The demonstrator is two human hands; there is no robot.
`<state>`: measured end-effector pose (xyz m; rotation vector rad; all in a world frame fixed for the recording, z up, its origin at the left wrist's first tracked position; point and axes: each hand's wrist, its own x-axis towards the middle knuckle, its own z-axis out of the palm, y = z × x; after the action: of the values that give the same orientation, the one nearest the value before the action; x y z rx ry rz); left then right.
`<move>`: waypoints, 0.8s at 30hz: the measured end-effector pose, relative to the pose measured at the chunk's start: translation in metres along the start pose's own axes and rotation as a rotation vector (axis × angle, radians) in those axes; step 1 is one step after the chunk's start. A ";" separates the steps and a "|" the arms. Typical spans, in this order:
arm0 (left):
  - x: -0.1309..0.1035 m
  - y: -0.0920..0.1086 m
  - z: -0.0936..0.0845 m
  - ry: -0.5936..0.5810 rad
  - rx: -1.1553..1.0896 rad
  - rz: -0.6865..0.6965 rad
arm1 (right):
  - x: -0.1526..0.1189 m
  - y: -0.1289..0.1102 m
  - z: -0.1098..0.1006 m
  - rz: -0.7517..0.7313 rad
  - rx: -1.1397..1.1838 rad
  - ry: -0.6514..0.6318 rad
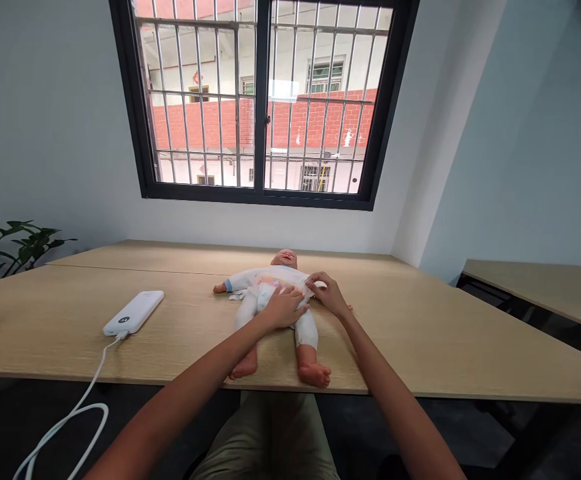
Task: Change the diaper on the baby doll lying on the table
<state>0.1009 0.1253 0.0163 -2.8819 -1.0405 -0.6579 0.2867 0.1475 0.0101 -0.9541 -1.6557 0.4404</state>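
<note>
A baby doll [306,333] lies on its back on the wooden table, head toward the window and bare feet toward me. It wears a white outfit [250,279] with blue cuffs and a coloured print on the front. My left hand [285,307] rests flat on the doll's lower belly, fingers stretched out. At the doll's side on the right, my right hand [326,293] pinches the edge of the white cloth between thumb and fingers. The doll's arm on that side is mostly hidden behind my right hand.
A white power bank [134,313] lies on the table [185,360] at the left, its white cable [93,387] hanging over the front edge. A leafy plant [25,247] stands at the far left. Another table [540,280] is at the right. A barred window [260,195] is ahead.
</note>
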 end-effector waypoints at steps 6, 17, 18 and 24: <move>-0.007 0.016 0.003 0.065 0.147 -0.049 | 0.018 -0.003 0.024 -0.120 -0.148 -0.035; -0.032 0.025 -0.007 -0.098 0.104 0.048 | 0.033 0.015 0.048 -0.101 -0.150 -0.150; -0.031 0.023 -0.007 -0.108 0.064 0.065 | 0.033 0.015 0.049 -0.081 -0.140 -0.161; -0.029 0.010 -0.017 -0.178 -0.265 0.145 | 0.030 0.020 0.055 0.015 -0.200 -0.039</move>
<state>0.0802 0.0975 0.0222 -3.2587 -0.8011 -0.5796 0.2413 0.1930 -0.0018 -1.1116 -1.7527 0.3087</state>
